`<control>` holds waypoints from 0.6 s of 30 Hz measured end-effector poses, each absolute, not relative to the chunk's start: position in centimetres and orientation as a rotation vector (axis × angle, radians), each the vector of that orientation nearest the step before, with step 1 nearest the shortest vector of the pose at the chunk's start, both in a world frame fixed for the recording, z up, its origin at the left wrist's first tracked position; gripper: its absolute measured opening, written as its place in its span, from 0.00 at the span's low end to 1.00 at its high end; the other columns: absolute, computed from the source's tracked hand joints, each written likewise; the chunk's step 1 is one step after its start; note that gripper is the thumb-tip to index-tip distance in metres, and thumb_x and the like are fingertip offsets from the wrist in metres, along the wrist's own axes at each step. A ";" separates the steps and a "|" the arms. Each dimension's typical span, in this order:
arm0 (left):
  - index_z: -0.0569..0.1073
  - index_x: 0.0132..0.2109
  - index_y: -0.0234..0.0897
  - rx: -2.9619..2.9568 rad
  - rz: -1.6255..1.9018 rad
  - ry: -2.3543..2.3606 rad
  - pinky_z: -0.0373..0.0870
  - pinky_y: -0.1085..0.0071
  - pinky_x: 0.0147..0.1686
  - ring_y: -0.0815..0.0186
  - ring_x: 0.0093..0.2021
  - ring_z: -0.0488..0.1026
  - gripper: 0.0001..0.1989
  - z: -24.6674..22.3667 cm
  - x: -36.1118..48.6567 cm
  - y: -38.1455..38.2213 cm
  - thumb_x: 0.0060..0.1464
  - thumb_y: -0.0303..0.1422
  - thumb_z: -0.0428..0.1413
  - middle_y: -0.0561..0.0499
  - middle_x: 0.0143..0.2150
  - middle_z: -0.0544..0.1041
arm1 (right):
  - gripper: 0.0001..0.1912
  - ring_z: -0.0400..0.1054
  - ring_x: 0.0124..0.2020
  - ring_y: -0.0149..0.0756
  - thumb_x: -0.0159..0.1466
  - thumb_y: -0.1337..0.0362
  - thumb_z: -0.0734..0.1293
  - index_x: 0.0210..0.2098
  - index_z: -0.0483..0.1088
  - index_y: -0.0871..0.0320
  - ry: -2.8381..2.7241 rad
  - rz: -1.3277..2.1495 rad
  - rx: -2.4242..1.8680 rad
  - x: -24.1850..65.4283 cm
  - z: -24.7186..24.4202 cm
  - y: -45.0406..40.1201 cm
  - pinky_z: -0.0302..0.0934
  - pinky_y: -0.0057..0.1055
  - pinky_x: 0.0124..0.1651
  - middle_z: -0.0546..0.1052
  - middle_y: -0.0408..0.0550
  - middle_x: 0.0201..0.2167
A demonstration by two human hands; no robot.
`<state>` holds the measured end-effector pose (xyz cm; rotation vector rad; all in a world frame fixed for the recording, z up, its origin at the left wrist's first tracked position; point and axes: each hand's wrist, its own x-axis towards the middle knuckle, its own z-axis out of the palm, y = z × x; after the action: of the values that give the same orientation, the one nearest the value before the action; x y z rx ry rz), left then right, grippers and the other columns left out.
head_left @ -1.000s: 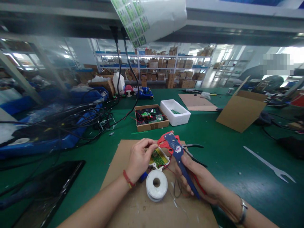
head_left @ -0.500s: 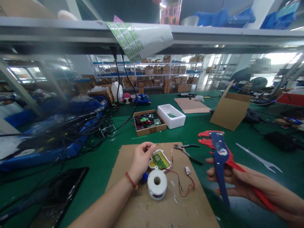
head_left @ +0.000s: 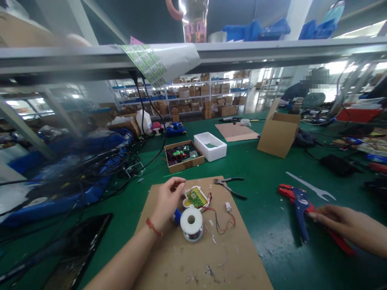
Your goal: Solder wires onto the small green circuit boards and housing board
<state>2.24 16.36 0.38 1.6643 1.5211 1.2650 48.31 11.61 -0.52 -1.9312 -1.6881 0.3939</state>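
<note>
**A:** Where are we?

**B:** A big workshop. Tall white steel shelves (head_left: 181, 90) packed with brown cardboard cartons stand in the distance, and a person in a dark top (head_left: 292, 93) sits at the far right. Up close is a long green workbench mat (head_left: 266, 249).

**A:** What's on the bench in front?

**B:** A tan cardboard sheet (head_left: 208, 262) lies on the mat. On it sits a white plastic housing (head_left: 186, 192) with a green circuit board (head_left: 196, 198) inside. Thin red and black wires (head_left: 223, 227) run from it to a small white connector (head_left: 227, 206). A white spool of silver solder wire (head_left: 191, 224) stands just in front of the housing, and black-handled steel pliers (head_left: 229, 187) lie across the sheet's far edge.

**A:** And the hands?

**B:** The left hand (head_left: 168, 199), with a red cord bracelet (head_left: 153, 226) at the wrist, is loosely curled and empty, just beside the housing. The right hand (head_left: 341, 225) is out on the mat, fingers extended and relaxed, its fingertips (head_left: 311, 215) touching the handle of a red-and-blue wire stripper (head_left: 299, 205) without gripping it.
</note>
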 end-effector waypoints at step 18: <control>0.74 0.43 0.45 1.765 1.073 1.800 0.60 0.53 0.54 0.54 0.51 0.68 0.12 0.0 -2.0 7.4 0.52 0.41 0.56 0.49 0.47 0.75 | 0.08 0.72 0.32 0.36 0.61 0.70 0.64 0.36 0.74 0.58 -2.261 0.604 -1.058 24.5 3.7 19.1 0.64 0.32 0.35 0.79 0.49 0.33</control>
<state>-2.00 7.42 0.03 1.7647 1.7995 1.0733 24.46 19.06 3.74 -1.0584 -2.2610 0.6044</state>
